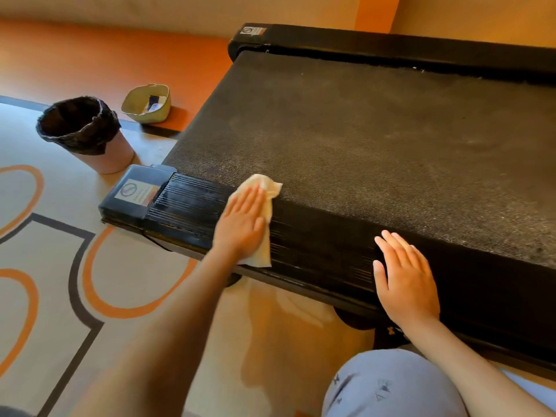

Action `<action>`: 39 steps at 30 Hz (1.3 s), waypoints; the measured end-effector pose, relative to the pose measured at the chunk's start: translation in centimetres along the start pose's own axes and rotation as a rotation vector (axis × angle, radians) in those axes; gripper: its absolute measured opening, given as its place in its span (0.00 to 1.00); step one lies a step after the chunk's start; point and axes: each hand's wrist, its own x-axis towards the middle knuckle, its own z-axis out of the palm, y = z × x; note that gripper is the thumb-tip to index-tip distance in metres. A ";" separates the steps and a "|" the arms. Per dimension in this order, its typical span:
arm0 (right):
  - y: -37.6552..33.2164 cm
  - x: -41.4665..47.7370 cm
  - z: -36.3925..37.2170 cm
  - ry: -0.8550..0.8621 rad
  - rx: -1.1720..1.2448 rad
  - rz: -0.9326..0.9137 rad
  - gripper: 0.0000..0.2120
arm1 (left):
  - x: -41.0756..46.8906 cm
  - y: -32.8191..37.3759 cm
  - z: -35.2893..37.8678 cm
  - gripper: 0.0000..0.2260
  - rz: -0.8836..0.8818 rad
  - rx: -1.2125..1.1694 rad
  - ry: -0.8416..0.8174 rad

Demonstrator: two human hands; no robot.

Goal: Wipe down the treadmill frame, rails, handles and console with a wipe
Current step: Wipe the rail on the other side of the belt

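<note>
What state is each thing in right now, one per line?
wipe: flat on the near side rail, under the left hand.
left hand: fingers straight, pressing the wipe.
right hand: flat on the near side rail, holding nothing.
bin: upright, lined with a black bag.
basket: upright, small items inside.
belt: greyish, dusty-looking patches.

Treadmill [391, 139] cut off at right edge; wipe [268, 185] partly under left hand [240, 221]; end-cap label [137, 192] unreadable.

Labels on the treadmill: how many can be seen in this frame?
2. One label is at the end of the near rail, left of the left hand and wipe; the other label is at the end of the far rail. Others may lie outside the frame.
</note>
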 end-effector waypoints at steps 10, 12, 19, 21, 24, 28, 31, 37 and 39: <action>-0.2 -0.2 -0.1 0.020 -0.044 0.010 0.24 | -1.2 -4.7 0.4 0.31 -0.297 0.020 0.081; -0.3 -0.1 0.1 0.022 -0.049 0.010 0.24 | -1.7 -2.9 0.8 0.30 -0.226 0.005 0.081; -0.7 -0.2 -0.1 0.048 -0.053 0.032 0.24 | -2.2 4.7 2.2 0.31 0.112 -0.018 0.021; -0.8 -0.2 -0.1 0.053 -0.049 0.039 0.24 | -1.6 2.6 1.7 0.30 0.157 -0.003 0.025; -0.8 -0.1 -0.1 0.052 -0.046 0.042 0.24 | -1.1 -2.4 0.5 0.30 -0.012 -0.016 0.065; -0.8 0.0 -0.1 0.047 -0.044 0.046 0.24 | -1.7 -8.7 -0.2 0.29 -0.345 -0.022 0.135; -1.0 0.0 -0.2 0.042 -0.043 0.049 0.24 | -2.8 -10.0 0.1 0.28 -0.610 -0.083 0.227; -0.8 0.0 -0.4 -0.002 -0.046 0.062 0.24 | -2.5 -8.0 0.9 0.28 -0.876 -0.251 0.386; -0.7 0.1 -0.5 -0.023 -0.042 0.063 0.24 | -2.2 -7.6 0.8 0.26 -0.906 -0.327 0.426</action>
